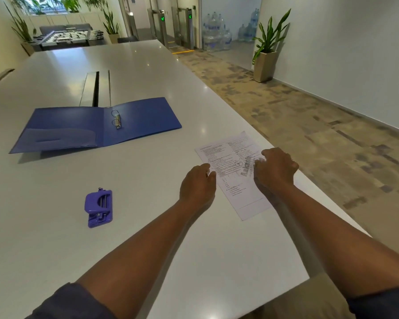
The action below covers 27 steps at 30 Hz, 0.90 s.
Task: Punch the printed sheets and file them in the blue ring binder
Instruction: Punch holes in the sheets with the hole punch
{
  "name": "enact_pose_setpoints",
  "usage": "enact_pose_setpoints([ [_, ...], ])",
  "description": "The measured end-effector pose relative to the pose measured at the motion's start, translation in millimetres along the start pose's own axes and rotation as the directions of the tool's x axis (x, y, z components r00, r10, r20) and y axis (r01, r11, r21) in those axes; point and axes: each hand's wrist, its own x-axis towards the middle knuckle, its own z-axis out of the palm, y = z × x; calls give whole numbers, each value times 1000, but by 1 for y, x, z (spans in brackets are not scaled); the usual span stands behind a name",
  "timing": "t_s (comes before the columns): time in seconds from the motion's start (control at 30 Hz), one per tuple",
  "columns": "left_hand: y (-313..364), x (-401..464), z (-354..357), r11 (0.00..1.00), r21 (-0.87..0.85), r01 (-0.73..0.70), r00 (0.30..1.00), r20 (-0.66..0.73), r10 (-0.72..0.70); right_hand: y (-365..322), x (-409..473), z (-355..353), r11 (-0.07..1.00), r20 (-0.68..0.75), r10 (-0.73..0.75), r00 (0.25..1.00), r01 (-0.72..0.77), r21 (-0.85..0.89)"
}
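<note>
**Q:** While both hands rest on the paper, how do they lie?

**A:** The left hand (197, 180) sits at the left long edge of the white printed sheets (234, 171), fingers curled down, fingertips touching the margin. The right hand (275, 170) lies on top of the sheets near their right edge, fingers bent and pressing down. Whether either hand pinches the paper or merely steadies it cannot be told; nothing is lifted.

**Q:** Where do the sheets lie, and how are they oriented?

**A:** They lie flat on the pale grey table (148, 65), near its right edge. Their long axis runs away from the person, tilted slightly, so the left long margin faces the left hand.

**Q:** Which relation governs the next move?

**A:** The small purple metal hole punch (99, 208) stands to the left of both hands, well apart from the sheets and nearer the person. The left hand is the nearer one. The open blue plastic ring binder (97, 125) lies farther off, left and beyond, rings (116, 119) apparently closed at the spine. Judged from this layout, nothing is punched yet; the sheets must travel leftward to the punch, margin first.
</note>
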Motion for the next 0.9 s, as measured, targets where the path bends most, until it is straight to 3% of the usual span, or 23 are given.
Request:
enact_pose_setpoints([
  [0.1,-13,-14,-28,998,62,24,996,-88,-18,-39,-15,2,982,65,-91,994,78,173],
  [0.23,-45,-30,-73,985,167,50,957,-291,1,-103,-49,16,880,212,-280,936,162,446],
  [0.43,-97,-52,-142,897,182,403,842,-457,-286,-193,-109,36,769,339,-571,748,343,540],
  [0.57,-138,-67,-170,867,79,492,819,-380,-430,-238,-133,44,735,427,-662,616,422,531],
  [0.67,-165,-72,-180,856,-128,501,810,-278,-516,-261,-142,50,720,472,-691,547,464,516],
  [0.77,-180,-75,-186,786,-358,504,790,-177,-587,-274,-146,57,709,487,-705,515,510,487],
  [0.9,-186,-80,-189,618,-672,408,796,-71,-602,-284,-145,67,675,462,-737,493,554,487],
])
